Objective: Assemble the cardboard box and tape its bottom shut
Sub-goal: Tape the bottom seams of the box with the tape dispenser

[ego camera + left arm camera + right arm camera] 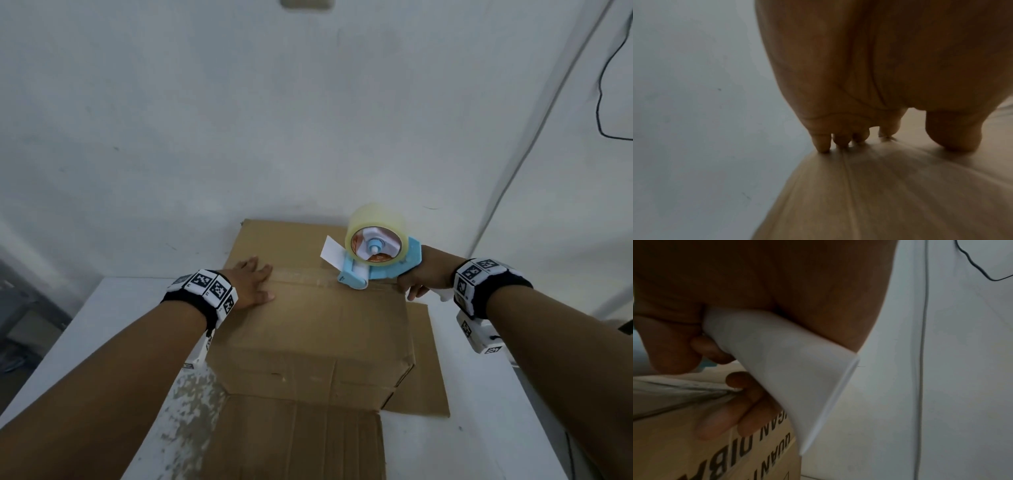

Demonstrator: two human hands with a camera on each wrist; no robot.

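A brown cardboard box [318,329] stands bottom-up on a white table [102,308], its closed flaps meeting at a centre seam. Clear tape [301,274] runs along that seam. My left hand [251,281] lies flat on the left end of the seam, fingers straight [823,144]. My right hand [419,274] grips the white handle [781,363] of a light-blue tape dispenser [376,250] with a clear tape roll. The dispenser's roller sits on the seam near the box's right edge. Some right fingers [731,412] reach down over the box's printed side [694,451].
The box's open lower flaps [298,442] spread on the table toward me and to the right [428,363]. A white wall [274,120] stands close behind the box. A black cable [603,85] hangs at the upper right beside a thin white pipe [534,144].
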